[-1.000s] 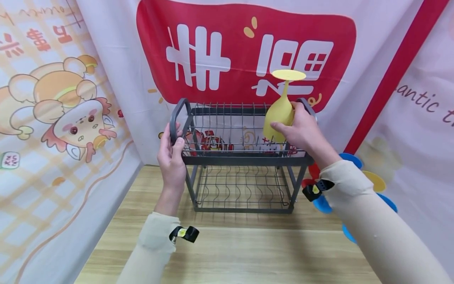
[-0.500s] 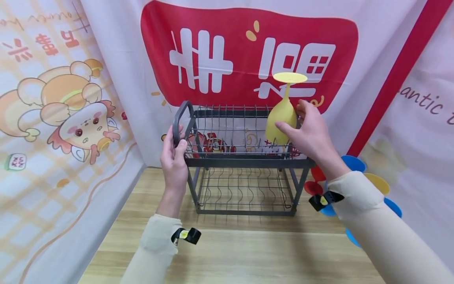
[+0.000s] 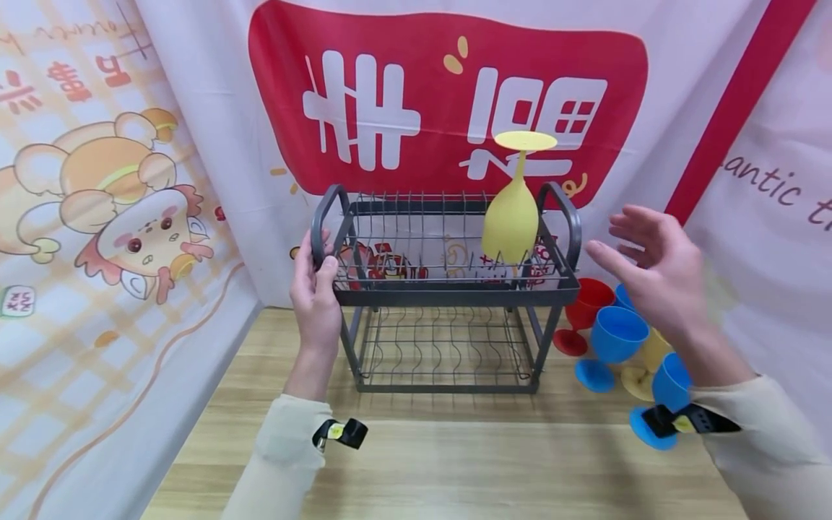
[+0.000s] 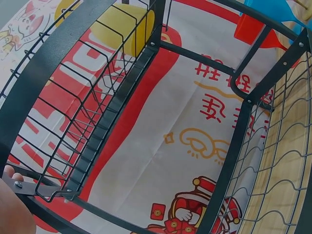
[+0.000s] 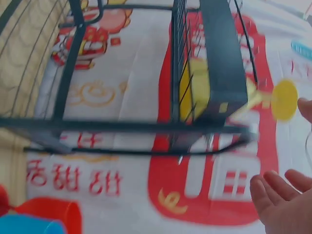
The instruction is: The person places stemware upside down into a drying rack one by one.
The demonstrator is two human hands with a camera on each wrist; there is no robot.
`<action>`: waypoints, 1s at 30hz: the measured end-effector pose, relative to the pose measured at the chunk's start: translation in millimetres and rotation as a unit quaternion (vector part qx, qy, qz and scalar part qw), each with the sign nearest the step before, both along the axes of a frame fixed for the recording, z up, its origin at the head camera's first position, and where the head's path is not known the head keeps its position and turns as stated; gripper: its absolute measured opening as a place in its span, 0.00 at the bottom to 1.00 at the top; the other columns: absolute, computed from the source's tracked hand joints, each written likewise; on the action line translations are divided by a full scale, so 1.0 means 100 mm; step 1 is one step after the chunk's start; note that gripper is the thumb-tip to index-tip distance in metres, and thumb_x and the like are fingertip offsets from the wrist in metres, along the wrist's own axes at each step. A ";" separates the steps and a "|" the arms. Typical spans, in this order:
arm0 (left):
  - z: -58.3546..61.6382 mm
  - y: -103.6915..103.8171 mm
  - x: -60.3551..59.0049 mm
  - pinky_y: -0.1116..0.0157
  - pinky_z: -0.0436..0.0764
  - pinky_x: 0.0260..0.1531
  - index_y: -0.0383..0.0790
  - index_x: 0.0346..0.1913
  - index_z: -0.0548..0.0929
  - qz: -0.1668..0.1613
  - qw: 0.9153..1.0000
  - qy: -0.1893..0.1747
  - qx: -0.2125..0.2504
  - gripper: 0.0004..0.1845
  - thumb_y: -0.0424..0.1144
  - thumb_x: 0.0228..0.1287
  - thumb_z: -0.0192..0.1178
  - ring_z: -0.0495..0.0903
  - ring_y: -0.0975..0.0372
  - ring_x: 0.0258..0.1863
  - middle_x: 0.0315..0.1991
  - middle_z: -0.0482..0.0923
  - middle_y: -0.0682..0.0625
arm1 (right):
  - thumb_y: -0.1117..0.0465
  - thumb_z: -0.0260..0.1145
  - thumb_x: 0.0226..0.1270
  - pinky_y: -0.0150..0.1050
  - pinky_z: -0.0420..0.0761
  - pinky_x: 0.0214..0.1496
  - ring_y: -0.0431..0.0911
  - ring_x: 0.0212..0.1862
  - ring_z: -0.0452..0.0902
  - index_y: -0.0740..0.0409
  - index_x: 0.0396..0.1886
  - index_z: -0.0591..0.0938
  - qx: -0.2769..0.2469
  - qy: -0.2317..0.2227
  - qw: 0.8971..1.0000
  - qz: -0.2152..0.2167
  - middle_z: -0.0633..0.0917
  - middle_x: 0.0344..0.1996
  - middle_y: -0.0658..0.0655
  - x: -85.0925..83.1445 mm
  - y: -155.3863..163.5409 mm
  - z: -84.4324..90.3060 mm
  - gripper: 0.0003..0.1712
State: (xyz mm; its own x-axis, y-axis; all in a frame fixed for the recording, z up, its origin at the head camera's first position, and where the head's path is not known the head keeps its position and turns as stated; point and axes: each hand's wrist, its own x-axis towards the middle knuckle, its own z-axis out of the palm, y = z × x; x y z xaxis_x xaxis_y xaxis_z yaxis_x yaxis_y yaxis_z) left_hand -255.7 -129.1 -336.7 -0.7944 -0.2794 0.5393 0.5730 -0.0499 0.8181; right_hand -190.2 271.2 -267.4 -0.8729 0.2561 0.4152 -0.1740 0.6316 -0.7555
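**Yellow goblet upside down in the rack, one hand on the handle**

From the head camera we see a dark two-tier wire rack standing on a wooden table, close against a printed cloth backdrop. Our left hand grips the rack's left handle, fingers curled round the bar. Our right hand hangs in the air to the right of the rack, fingers spread and relaxed, holding nothing — apart from the rack and from the goblet. The yellow goblet stands inverted at the right end of the upper tier, foot uppermost. The lower tier shows only its wavy wires. To the right of the rack, on the table, stand a red goblet, blue goblets and another yellow one, partly hidden behind the right forearm.

The left wrist camera looks through the rack's wires; the yellow goblet shows at the top, and only the edge of the left hand is in the corner.

The right wrist camera, blurred, shows the rack with the yellow goblet behind its bars, and the right hand's straight fingers touching nothing.
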 end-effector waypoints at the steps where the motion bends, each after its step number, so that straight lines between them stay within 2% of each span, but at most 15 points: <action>1: 0.00 0.00 0.00 0.51 0.65 0.82 0.49 0.81 0.67 0.000 1.000 0.001 0.001 0.28 0.38 0.82 0.49 0.71 0.53 0.76 0.75 0.76 0.57 | 0.39 0.72 0.70 0.36 0.81 0.70 0.48 0.72 0.73 0.33 0.82 0.63 0.001 -0.004 1.000 -0.001 0.74 0.78 0.50 0.03 0.09 -0.04 0.45; 3: 0.00 0.00 0.00 0.51 0.65 0.82 0.49 0.81 0.67 0.000 1.000 0.001 0.000 0.28 0.38 0.82 0.49 0.71 0.52 0.76 0.75 0.76 0.57 | 0.41 0.72 0.71 0.24 0.80 0.62 0.41 0.68 0.74 0.33 0.81 0.64 -0.002 -0.011 1.000 -0.002 0.75 0.76 0.51 0.07 0.27 -0.14 0.43; 5: 0.00 0.00 0.00 0.50 0.65 0.82 0.49 0.81 0.67 0.000 1.000 0.001 0.001 0.28 0.38 0.82 0.49 0.71 0.53 0.76 0.75 0.76 0.56 | 0.43 0.72 0.72 0.18 0.79 0.57 0.36 0.64 0.73 0.33 0.81 0.65 -0.001 -0.021 1.000 -0.004 0.75 0.75 0.52 0.12 0.44 -0.24 0.42; 7: 0.00 0.01 0.00 0.50 0.65 0.81 0.49 0.81 0.67 0.002 1.000 0.001 0.000 0.28 0.38 0.82 0.49 0.71 0.54 0.76 0.75 0.76 0.56 | 0.44 0.71 0.73 0.12 0.75 0.49 0.35 0.64 0.72 0.34 0.82 0.65 -0.003 -0.031 0.999 -0.006 0.74 0.76 0.52 0.17 0.59 -0.36 0.42; 11: 0.02 0.02 0.00 0.49 0.66 0.81 0.49 0.81 0.67 0.004 1.000 0.005 -0.003 0.28 0.38 0.82 0.49 0.71 0.52 0.76 0.75 0.75 0.54 | 0.44 0.69 0.75 0.11 0.73 0.44 0.42 0.68 0.69 0.33 0.84 0.61 -0.003 -0.064 0.997 -0.033 0.69 0.81 0.52 0.24 0.82 -0.60 0.43; 14: 0.02 0.02 0.00 0.49 0.66 0.81 0.49 0.81 0.67 0.006 1.000 0.006 -0.005 0.28 0.38 0.82 0.49 0.72 0.55 0.75 0.75 0.75 0.55 | 0.45 0.68 0.76 0.11 0.71 0.42 0.45 0.70 0.67 0.34 0.85 0.59 -0.009 -0.081 0.995 -0.055 0.67 0.83 0.53 0.29 0.98 -0.77 0.44; 17: 0.02 0.02 0.01 0.50 0.66 0.82 0.49 0.81 0.67 0.008 1.000 0.004 -0.005 0.28 0.38 0.82 0.48 0.73 0.58 0.74 0.75 0.76 0.57 | 0.45 0.67 0.76 0.12 0.74 0.48 0.48 0.74 0.66 0.35 0.86 0.57 -0.014 -0.092 0.992 -0.079 0.64 0.84 0.54 0.33 1.12 -0.93 0.45; 19: 0.02 0.02 0.01 0.50 0.66 0.81 0.49 0.81 0.67 0.009 1.000 0.005 -0.007 0.28 0.38 0.83 0.48 0.73 0.57 0.75 0.74 0.76 0.58 | 0.44 0.67 0.77 0.19 0.76 0.62 0.53 0.78 0.63 0.36 0.86 0.56 -0.018 -0.103 0.990 -0.097 0.61 0.85 0.56 0.36 1.20 -1.03 0.45; 21: 0.01 0.01 0.01 0.50 0.66 0.81 0.49 0.81 0.67 0.009 1.000 0.006 -0.006 0.28 0.37 0.82 0.48 0.72 0.54 0.75 0.74 0.76 0.58 | 0.43 0.66 0.77 0.35 0.71 0.78 0.59 0.82 0.58 0.38 0.87 0.54 -0.022 -0.115 0.987 -0.113 0.58 0.86 0.59 0.38 1.29 -1.13 0.47; 22: 0.01 0.01 0.01 0.49 0.66 0.81 0.49 0.81 0.67 0.008 1.000 0.006 -0.006 0.28 0.37 0.82 0.48 0.71 0.52 0.76 0.74 0.76 0.57 | 0.43 0.66 0.77 0.45 0.68 0.83 0.62 0.83 0.56 0.38 0.88 0.52 -0.025 -0.122 0.985 -0.120 0.56 0.87 0.60 0.39 1.32 -1.18 0.48; 24: 0.02 0.02 0.01 0.49 0.66 0.81 0.49 0.81 0.67 0.005 1.000 0.006 -0.007 0.28 0.37 0.83 0.49 0.71 0.50 0.77 0.74 0.76 0.57 | 0.42 0.65 0.77 0.65 0.62 0.83 0.68 0.84 0.51 0.40 0.88 0.49 -0.033 -0.137 0.981 -0.130 0.52 0.87 0.63 0.42 1.40 -1.27 0.50; 25: 0.02 0.02 0.00 0.49 0.66 0.81 0.49 0.81 0.66 0.004 1.000 0.006 -0.007 0.28 0.38 0.83 0.49 0.70 0.51 0.77 0.74 0.76 0.57 | 0.42 0.65 0.77 0.71 0.60 0.81 0.71 0.84 0.48 0.42 0.89 0.48 -0.037 -0.144 0.980 -0.132 0.50 0.87 0.64 0.43 1.44 -1.32 0.51; 27: 0.02 0.02 0.01 0.49 0.66 0.81 0.49 0.81 0.66 0.002 1.000 0.005 -0.008 0.28 0.38 0.83 0.49 0.70 0.51 0.77 0.75 0.75 0.57 | 0.42 0.65 0.77 0.76 0.57 0.80 0.73 0.84 0.44 0.45 0.89 0.46 -0.041 -0.153 0.978 -0.135 0.48 0.87 0.66 0.44 1.50 -1.41 0.53; 30: 0.02 0.02 0.02 0.48 0.66 0.81 0.49 0.81 0.66 0.003 1.000 0.003 -0.008 0.28 0.38 0.83 0.49 0.70 0.52 0.77 0.75 0.75 0.57 | 0.42 0.65 0.77 0.78 0.54 0.79 0.75 0.84 0.41 0.53 0.89 0.45 -0.039 -0.162 0.976 -0.138 0.46 0.87 0.69 0.46 1.57 -1.54 0.55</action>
